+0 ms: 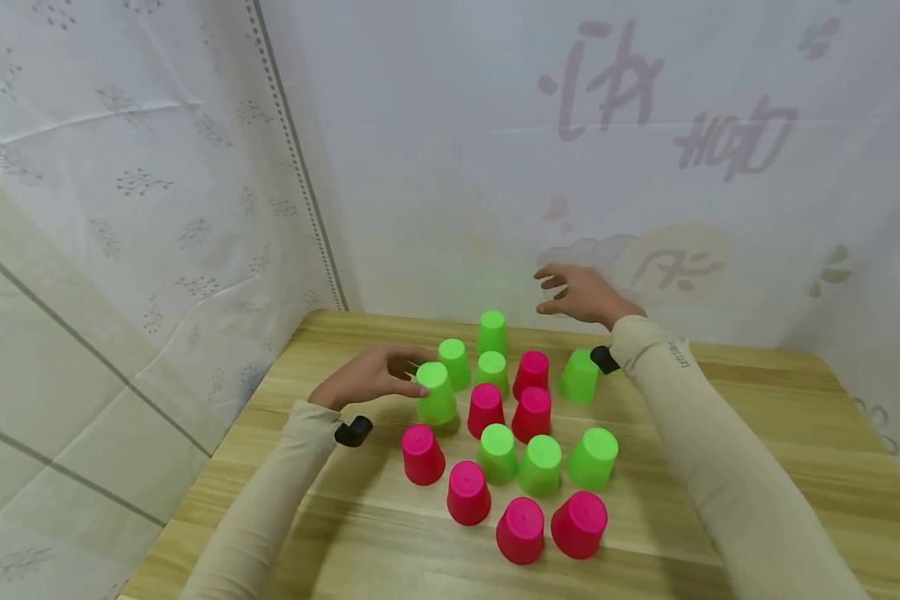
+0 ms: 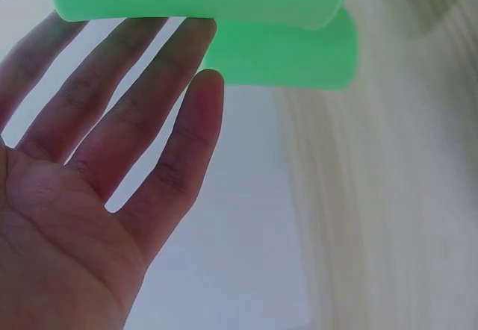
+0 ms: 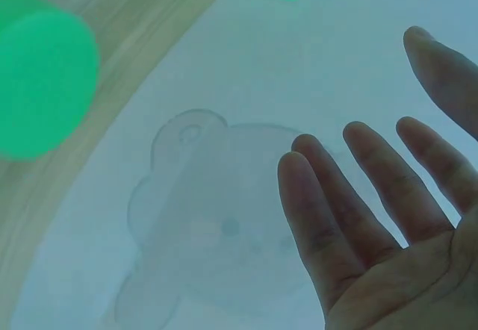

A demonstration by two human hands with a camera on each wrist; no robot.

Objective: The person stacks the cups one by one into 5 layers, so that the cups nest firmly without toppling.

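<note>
There's your left grip [image 1: 378, 375], right at the leftmost green cup [image 1: 438, 402], thumb on its near side, fingers reaching out long and loosely spread; whether they press on it is hard to make out. That cup stands upside down on the counter [image 1: 757, 425], just beside a second green cup [image 1: 453, 362]. Across from it, your right grip [image 1: 581, 293] is opened out, holding nothing, up in front of the pale printed cloth [image 1: 435, 167]. Nearer you, four red cups [image 1: 521, 533] line the front of the group.
</note>
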